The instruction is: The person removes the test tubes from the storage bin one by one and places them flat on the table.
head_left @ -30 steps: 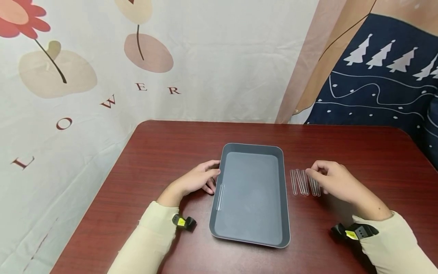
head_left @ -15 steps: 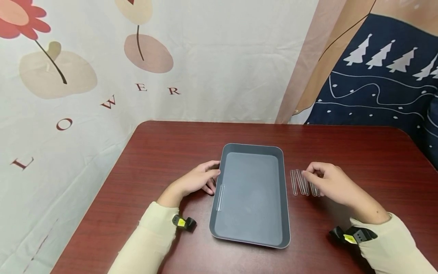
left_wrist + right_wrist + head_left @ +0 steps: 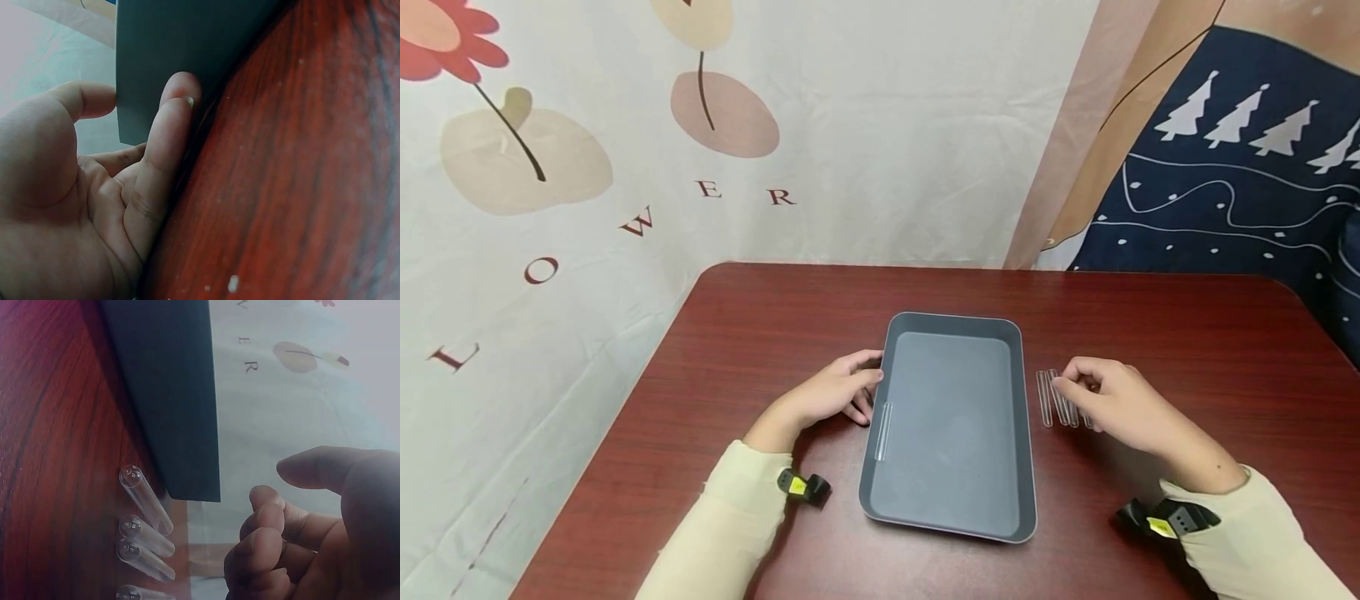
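Observation:
A grey rectangular tray [image 3: 955, 433] lies on the table, with a clear glass-like test tube [image 3: 883, 433] along its left inner wall. My left hand [image 3: 827, 393] rests at the tray's left side; in the left wrist view, its fingertips [image 3: 178, 94] lie against the outer wall and the thumb meets the rim. Over a row of several clear test tubes [image 3: 1045, 400], right of the tray, hovers my right hand [image 3: 1123, 404]. Its thumb [image 3: 312, 467] stands apart from the loosely bent fingers, with nothing seen between them. It hides part of the row in the head view.
The reddish-brown wooden table [image 3: 760, 317] extends around the tray on all sides. Behind it hangs a light curtain [image 3: 895, 167] with flower prints and letters. Dark blue fabric [image 3: 1240, 208] with white trees is at the back right.
My right hand has slid left along the row of test tubes, closer to the tray. The left hand, the tray and the tube in it have stayed put.

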Motion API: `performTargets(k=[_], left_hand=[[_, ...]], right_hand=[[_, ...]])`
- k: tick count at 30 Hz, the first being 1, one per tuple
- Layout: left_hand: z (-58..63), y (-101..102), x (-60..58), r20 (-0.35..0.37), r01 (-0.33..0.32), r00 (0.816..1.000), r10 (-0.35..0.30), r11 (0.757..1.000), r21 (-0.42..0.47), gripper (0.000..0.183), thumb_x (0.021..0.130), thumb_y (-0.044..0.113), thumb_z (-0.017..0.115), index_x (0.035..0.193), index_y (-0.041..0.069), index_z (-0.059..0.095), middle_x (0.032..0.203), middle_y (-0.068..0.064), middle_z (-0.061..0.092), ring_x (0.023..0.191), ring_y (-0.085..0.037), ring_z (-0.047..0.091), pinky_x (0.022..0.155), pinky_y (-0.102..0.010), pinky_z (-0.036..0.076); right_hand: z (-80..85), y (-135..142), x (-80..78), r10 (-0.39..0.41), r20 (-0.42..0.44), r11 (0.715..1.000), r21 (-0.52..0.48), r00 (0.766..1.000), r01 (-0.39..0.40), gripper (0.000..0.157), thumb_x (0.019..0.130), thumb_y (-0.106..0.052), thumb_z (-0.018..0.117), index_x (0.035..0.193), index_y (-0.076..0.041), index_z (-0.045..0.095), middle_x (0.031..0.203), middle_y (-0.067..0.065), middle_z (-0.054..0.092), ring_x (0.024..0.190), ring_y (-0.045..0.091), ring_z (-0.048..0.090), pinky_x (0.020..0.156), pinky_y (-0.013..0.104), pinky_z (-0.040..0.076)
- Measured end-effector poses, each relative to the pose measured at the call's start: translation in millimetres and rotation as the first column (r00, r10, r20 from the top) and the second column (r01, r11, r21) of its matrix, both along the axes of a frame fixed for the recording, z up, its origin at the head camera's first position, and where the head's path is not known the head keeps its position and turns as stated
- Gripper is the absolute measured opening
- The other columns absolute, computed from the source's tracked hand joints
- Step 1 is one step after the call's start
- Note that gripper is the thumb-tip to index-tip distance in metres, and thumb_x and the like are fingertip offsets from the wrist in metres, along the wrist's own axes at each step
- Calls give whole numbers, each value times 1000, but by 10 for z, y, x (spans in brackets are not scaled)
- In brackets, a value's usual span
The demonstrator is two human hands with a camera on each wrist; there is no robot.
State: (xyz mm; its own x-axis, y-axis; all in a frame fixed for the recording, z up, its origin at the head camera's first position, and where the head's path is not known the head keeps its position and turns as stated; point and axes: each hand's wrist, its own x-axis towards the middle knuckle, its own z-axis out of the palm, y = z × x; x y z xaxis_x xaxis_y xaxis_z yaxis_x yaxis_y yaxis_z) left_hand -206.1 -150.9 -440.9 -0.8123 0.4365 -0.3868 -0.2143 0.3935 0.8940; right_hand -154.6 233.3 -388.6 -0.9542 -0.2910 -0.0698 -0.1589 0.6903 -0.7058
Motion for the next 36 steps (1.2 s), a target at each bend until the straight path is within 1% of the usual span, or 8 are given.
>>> performTargets(k=[5,12,18,31,36], left_hand=[[-3,4,-5,3,0,1000,0,1000,3,58,104,28,49,157,14,30,98,-14,65,66,-18,67,64,-34,62],[-3,0,-9,2,2,1000,-2,1000,4,57,104,28,49,156,15,31,98,-14,66,65,-18,67,64,-34,62],[7,-2,-5,2,1,1000,-1,1000,4,58,103,28,49,157,14,30,96,-13,67,65,-18,67,64,-34,62],[5,-21,1,2,-4,1000,4,1000,2,59,104,28,49,157,13,30,100,-14,67,66,-18,67,64,-34,62],[1,-22,6,-6,10,1000,-10,1000,1,57,104,29,48,156,14,31,97,-14,67,66,-18,67,64,-34,62]], right_hand=[[10,-13,21,9,3,1000,-5,1000,-9,20,101,-26,60,91,-10,64,64,0,52,48,12,51,48,27,45],[-1,-46,41,16,-9,1000,-20,1000,-16,19,100,-24,61,88,-10,63,64,-1,52,47,11,50,48,27,46],[14,-78,59,23,-25,999,-35,999,-24,16,100,-22,62,89,-10,64,64,-2,52,47,10,50,47,26,46],[40,-180,102,40,-38,997,-64,998,-42,18,99,-22,64,86,-10,62,63,-4,49,47,8,48,46,25,45],[64,-244,109,55,-32,996,-62,998,-57,18,98,-22,64,84,-11,61,62,-3,51,47,9,48,46,25,44]])
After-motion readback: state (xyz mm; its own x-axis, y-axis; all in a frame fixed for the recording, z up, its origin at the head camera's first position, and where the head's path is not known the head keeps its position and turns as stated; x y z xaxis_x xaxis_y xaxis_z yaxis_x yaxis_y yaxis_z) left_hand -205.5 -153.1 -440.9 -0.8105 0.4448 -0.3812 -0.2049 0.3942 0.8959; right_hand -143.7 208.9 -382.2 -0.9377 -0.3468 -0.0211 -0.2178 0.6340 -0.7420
